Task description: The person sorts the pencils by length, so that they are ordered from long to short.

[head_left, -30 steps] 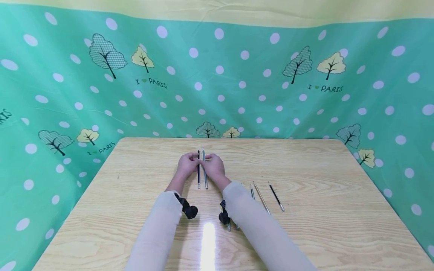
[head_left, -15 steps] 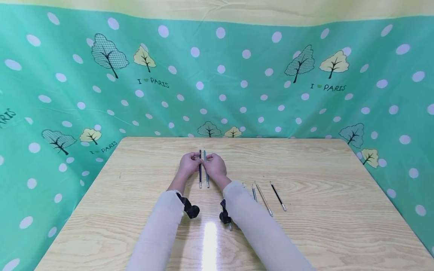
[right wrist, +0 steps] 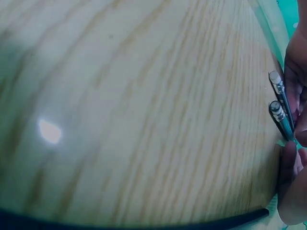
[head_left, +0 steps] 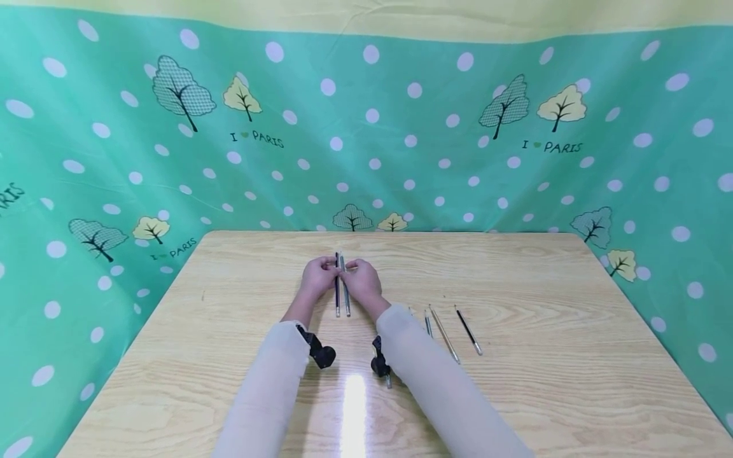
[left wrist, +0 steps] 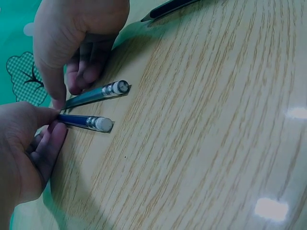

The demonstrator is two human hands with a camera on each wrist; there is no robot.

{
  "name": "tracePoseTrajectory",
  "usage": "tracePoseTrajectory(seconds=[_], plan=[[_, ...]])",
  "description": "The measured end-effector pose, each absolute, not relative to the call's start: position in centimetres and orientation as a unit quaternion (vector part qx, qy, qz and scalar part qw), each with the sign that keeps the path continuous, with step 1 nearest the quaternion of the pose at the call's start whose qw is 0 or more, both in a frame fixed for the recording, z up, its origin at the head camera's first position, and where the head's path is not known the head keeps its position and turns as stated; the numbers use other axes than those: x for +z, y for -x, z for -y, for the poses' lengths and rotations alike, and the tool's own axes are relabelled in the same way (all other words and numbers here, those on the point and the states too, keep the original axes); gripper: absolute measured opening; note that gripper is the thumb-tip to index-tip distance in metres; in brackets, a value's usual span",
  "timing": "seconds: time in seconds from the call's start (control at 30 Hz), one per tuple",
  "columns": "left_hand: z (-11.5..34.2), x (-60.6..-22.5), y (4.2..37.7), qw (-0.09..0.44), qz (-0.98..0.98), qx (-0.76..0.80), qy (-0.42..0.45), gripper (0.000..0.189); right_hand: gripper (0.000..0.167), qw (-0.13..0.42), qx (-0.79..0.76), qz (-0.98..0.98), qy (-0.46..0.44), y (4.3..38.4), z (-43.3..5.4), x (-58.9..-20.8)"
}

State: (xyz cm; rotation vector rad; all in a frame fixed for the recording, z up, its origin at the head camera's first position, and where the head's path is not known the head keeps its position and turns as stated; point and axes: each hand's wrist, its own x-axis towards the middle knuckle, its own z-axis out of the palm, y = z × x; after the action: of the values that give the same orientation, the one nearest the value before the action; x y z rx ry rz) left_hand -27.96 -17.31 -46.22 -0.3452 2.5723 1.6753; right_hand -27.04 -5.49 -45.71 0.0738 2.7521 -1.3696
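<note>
Now I see the left hand (head_left: 318, 278) pinching a slim dark-blue pencil (left wrist: 79, 120), the right hand (head_left: 363, 281) a slim teal pencil (left wrist: 90, 97), toward the pale wooden desk (head_left: 515, 273)'s far edge; only head view shows their far ends.

The wooden tabletop (head_left: 572, 388) shows streaky grain under a smooth, glossy finish, with a bright glare at its near side. At the far side hangs a softly creased cloth backdrop (head_left: 366, 130) with a faint sheen. The left dark blue pencil (left wrist: 76, 120) and right teal pencil (left wrist: 93, 95) look smooth and shiny, with silvery metal ferrules (left wrist: 90, 122) and matt, rubbery erasers (left wrist: 104, 124). The sleeves (head_left: 258, 388) are matt cloth.
</note>
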Motion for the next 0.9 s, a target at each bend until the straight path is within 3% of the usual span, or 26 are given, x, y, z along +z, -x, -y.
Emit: tracePoseTrajectory(seconds=[0.9], plan=[[17.0,-46.3,27.6,0.019,-0.826,0.549,0.121,0.036,0.026,0.047,-0.505,-0.862,0.0,27.2,2.9,-44.1]])
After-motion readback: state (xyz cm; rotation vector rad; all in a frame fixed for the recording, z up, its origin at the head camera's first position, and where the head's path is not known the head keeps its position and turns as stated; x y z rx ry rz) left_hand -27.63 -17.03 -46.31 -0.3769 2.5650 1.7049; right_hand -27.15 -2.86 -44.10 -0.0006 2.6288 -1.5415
